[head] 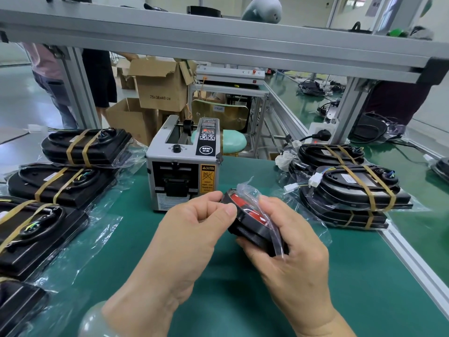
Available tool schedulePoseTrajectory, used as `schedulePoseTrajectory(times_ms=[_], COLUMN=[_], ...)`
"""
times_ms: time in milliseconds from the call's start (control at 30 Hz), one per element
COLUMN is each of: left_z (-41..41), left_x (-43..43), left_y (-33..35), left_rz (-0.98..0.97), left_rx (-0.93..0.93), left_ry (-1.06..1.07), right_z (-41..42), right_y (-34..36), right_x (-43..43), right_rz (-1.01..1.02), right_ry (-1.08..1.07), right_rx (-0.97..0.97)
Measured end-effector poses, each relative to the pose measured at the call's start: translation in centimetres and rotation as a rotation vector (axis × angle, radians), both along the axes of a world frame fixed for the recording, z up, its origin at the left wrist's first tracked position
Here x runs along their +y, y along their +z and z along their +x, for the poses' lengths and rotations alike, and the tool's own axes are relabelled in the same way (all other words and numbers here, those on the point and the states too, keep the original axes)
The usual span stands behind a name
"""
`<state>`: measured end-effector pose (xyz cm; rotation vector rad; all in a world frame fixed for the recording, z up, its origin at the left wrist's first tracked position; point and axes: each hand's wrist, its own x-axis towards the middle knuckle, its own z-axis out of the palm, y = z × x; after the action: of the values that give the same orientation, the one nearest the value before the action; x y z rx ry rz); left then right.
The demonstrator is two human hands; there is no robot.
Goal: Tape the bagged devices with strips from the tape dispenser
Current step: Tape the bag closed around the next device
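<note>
Along the left of the green bench (138, 244) lie bagged devices (63, 183), already banded with tan tape, one behind another. The tape dispenser (183, 164) stands mid-bench on the far side of the hands, its outlet facing near. Just in front of it the left hand (194, 229) pinches the edge of a small black device (250, 227) in its clear bag (a red patch shows through), while the right hand (294, 254) grasps it from below, thumb on the plastic. To their right sits another taped stack (352, 190).
</note>
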<state>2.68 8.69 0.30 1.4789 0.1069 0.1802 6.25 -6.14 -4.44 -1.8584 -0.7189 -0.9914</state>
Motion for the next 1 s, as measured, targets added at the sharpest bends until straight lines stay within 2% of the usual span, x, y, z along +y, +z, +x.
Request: schedulePoseTrajectory(times_ms=[533, 700, 1000], left_z=[0.15, -0.19, -0.13], left_x=[-0.65, -0.84, -0.29], left_y=[-0.02, 0.15, -0.46], left_rz=[0.059, 0.150, 0.064], left_rx=[-0.037, -0.047, -0.039], left_ry=[0.089, 0.156, 0.036], right_z=[-0.21, -0.25, -0.35], right_y=[0.23, 0.30, 0.24], right_x=[0.15, 0.27, 0.22], right_rz=[-0.006, -0.008, -0.010], right_ry=[-0.013, -0.017, -0.025], right_rx=[0.011, 0.005, 0.012])
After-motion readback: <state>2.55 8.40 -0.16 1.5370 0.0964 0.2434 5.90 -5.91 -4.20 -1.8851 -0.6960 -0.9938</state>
